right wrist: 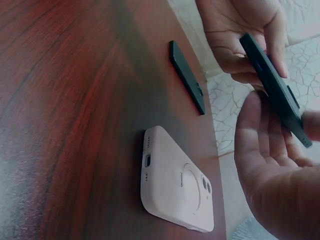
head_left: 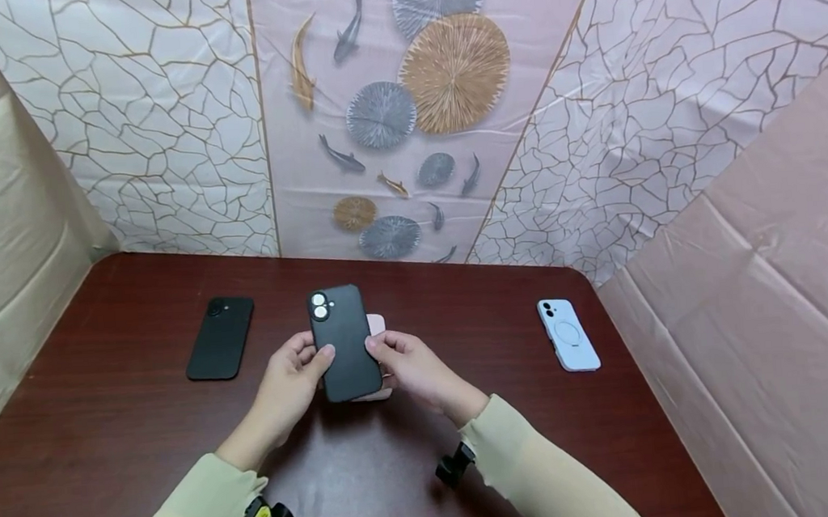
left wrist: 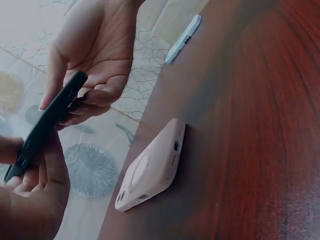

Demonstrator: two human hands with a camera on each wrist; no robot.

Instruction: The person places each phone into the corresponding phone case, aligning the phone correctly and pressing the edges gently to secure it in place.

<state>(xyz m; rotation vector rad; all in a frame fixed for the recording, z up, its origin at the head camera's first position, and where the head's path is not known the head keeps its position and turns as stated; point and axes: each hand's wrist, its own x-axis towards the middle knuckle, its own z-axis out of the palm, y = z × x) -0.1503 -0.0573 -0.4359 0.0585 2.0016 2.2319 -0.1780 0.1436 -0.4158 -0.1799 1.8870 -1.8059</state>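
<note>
Both hands hold a black phone point(head_left: 343, 341) with a round twin camera, back side up, a little above the table. My left hand point(head_left: 297, 373) grips its left edge, thumb on the back. My right hand point(head_left: 403, 361) pinches the right edge. Seen from the left wrist, the phone point(left wrist: 45, 125) is edge-on between the left hand point(left wrist: 35, 200) and the right hand point(left wrist: 92, 70). The right wrist view shows the phone point(right wrist: 275, 90) above the right palm point(right wrist: 270, 170). A pink phone case point(left wrist: 150, 170) lies flat on the table right beneath, also visible as the pink case point(right wrist: 175, 180).
A second black phone case point(head_left: 221, 337) lies to the left on the dark wooden table point(head_left: 107, 445). A light blue case point(head_left: 568, 334) lies to the right. Patterned sheets wall in the table at the back and sides.
</note>
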